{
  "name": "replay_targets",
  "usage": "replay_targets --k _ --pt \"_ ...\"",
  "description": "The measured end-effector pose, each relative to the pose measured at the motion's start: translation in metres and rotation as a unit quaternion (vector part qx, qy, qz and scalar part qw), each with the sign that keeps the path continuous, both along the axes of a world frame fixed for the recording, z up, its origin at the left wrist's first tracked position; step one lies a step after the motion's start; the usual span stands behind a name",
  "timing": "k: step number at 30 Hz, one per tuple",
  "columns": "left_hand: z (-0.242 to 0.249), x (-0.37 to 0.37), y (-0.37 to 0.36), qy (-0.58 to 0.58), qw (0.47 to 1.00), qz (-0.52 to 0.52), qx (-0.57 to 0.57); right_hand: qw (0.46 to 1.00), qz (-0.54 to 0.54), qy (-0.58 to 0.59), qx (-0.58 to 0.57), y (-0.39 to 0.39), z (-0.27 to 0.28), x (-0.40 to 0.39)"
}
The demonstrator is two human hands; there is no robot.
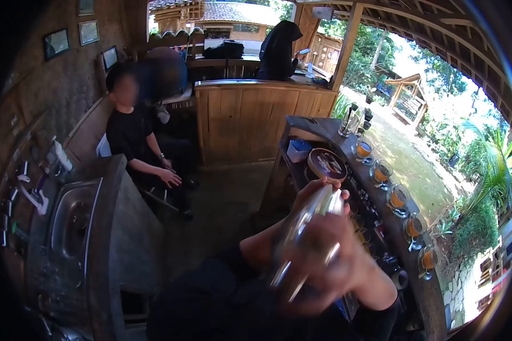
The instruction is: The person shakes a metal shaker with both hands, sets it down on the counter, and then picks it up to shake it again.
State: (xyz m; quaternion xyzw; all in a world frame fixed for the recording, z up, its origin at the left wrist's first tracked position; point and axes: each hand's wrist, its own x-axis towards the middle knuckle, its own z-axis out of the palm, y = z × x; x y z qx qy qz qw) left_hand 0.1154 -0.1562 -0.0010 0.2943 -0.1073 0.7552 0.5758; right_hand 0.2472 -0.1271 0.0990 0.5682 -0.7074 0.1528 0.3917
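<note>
A shiny metal cocktail shaker [326,200] is held up in front of my chest, tilted and smeared by motion. My left hand [306,196] wraps round its far, upper end, with fingertips showing at the side. Nearer the camera, my right hand [330,261] grips the body of the shaker and is blurred. The two hands hide much of the shaker. Just beyond them, on the shelf below the counter, lies a round dark tray or lid [327,165] with pale lettering.
Several glass cups of orange drink [398,197] stand on saucers along the counter [347,126] at right. At left is a sink [77,219] with a pump bottle [61,154]. One person [136,133] sits nearby; another [279,51] stands behind the wooden partition [261,122].
</note>
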Motion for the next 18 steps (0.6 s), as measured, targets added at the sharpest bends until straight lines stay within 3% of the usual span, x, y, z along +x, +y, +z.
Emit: replay_targets --k 1,3,4,5,7,8,9,10,11,12,13,15,16,17,18 --pt "0.02 0.005 -0.011 0.037 0.997 0.018 0.059 0.99 -0.046 0.124 0.052 -0.014 0.004 0.008" --pt "0.035 0.005 -0.015 0.026 0.992 0.012 0.122 0.988 -0.076 0.11 0.08 -0.01 -0.003 0.007" --pt "0.025 -0.012 -0.006 0.01 0.997 0.006 0.073 0.989 -0.076 0.107 0.075 0.001 -0.008 -0.007" --pt "0.009 -0.002 0.006 -0.065 0.974 0.216 0.019 0.991 -0.124 0.041 -0.004 0.019 -0.016 -0.032" --pt "0.023 0.013 0.0 -0.085 0.907 0.339 -0.234 0.96 -0.217 -0.085 -0.155 0.045 -0.024 -0.071" --pt "-0.007 -0.029 0.033 -0.108 0.983 0.098 -0.111 0.959 -0.22 -0.082 -0.156 0.044 -0.023 -0.071" --pt "-0.022 -0.045 0.04 -0.102 0.984 0.095 -0.107 0.96 -0.236 -0.059 -0.135 0.044 -0.016 -0.069" --pt "-0.032 -0.055 0.048 -0.1 0.992 0.023 -0.069 0.961 -0.252 -0.032 -0.112 0.043 -0.009 -0.067" --pt "-0.035 -0.063 0.052 -0.102 0.993 -0.048 -0.033 0.944 -0.296 -0.144 -0.03 0.033 -0.013 -0.055" --pt "0.001 -0.057 0.034 0.001 0.997 -0.07 0.012 0.975 -0.22 -0.022 0.023 0.014 -0.006 -0.045" --pt "0.02 -0.049 0.021 0.017 0.998 -0.057 0.037 0.983 -0.138 0.1 0.073 0.002 0.0 -0.041" --pt "0.032 -0.046 0.017 0.014 0.997 -0.043 0.068 0.974 -0.15 0.165 0.025 0.004 -0.008 -0.049" --pt "0.016 -0.056 0.031 -0.004 0.999 -0.031 0.039 0.982 -0.155 0.014 -0.103 0.028 -0.042 -0.069" --pt "0.005 -0.061 0.034 -0.063 0.995 -0.031 -0.066 0.952 -0.158 -0.138 -0.224 0.037 -0.053 -0.084" --pt "-0.005 -0.057 0.043 -0.029 0.996 0.066 -0.052 0.934 -0.223 -0.151 -0.234 0.06 -0.054 -0.085"
